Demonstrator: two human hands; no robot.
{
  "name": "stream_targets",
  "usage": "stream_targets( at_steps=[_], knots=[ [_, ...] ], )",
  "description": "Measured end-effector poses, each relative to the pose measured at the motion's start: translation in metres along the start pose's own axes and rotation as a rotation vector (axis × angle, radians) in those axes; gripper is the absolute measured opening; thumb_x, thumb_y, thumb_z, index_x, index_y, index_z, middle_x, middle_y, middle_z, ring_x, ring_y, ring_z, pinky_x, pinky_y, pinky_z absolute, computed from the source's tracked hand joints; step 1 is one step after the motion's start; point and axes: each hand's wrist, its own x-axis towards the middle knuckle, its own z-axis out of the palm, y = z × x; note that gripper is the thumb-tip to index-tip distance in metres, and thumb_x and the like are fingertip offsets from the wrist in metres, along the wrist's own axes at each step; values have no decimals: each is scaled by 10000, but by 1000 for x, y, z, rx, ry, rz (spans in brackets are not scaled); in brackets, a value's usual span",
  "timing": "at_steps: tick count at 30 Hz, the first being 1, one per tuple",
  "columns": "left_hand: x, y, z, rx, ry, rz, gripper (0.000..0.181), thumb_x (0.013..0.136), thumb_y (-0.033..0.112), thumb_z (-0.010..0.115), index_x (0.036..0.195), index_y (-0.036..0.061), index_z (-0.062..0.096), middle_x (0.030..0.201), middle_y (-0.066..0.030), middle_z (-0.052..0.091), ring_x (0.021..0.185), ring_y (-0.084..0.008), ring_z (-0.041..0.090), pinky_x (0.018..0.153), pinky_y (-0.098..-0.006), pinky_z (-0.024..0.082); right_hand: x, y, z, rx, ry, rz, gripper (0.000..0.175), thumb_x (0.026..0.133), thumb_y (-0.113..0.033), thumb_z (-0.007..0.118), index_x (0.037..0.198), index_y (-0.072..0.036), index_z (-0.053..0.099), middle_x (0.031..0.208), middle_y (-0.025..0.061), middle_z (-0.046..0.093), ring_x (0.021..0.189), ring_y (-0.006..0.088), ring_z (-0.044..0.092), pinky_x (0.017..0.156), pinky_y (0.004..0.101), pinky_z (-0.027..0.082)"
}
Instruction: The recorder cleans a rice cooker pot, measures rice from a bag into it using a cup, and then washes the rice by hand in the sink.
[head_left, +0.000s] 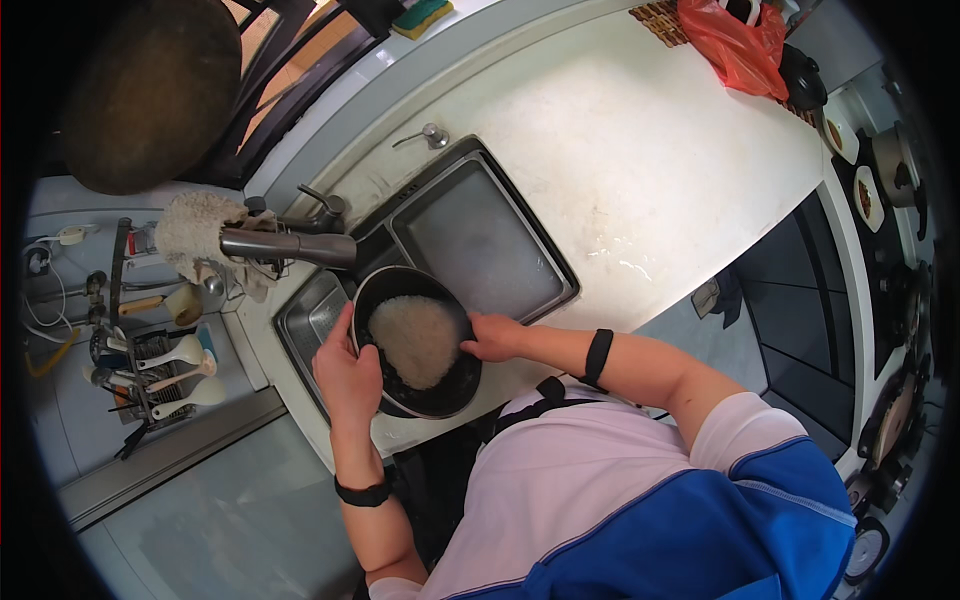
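Observation:
Between my hands is a dark round pot (466, 384), held over the front of the sink. White rice grains (416, 337) lie in its bottom, apparently with a little water. My left hand (349, 371) grips the near-left rim, thumb on the inner side. On the right, my right hand (495, 337) pinches the opposite rim. The faucet spout (292, 246) ends just beyond the pot, and no stream shows from it. Part of the small perforated sink basin (309, 319) is hidden behind the pot and my left hand.
A large sink basin (480, 232) lies past the pot, with a soap dispenser (433, 136) behind it. The white counter (600, 150) extends right to a red plastic bag (739, 49). Ladles and spoons (184, 352) hang at left. A cloth (196, 229) drapes by the faucet.

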Motion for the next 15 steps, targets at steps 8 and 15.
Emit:
stream_targets(
  at_steps=[8,15],
  knots=[
    [0,7,1,55,-2,-6,612,735,-66,502,1344,-25,549,648,57,463,569,-49,377,529,-210,331,0,-1,2,17,-14,6,636,870,-352,605,1272,114,441,1157,301,615,1096,421,601,952,466,478],
    [3,10,2,64,22,10,611,702,-18,538,1307,39,602,572,-34,373,523,-113,379,521,-275,364,9,6,11,29,-9,6,619,882,-319,602,1286,113,419,1151,313,613,1094,438,597,953,473,477]
  ],
)
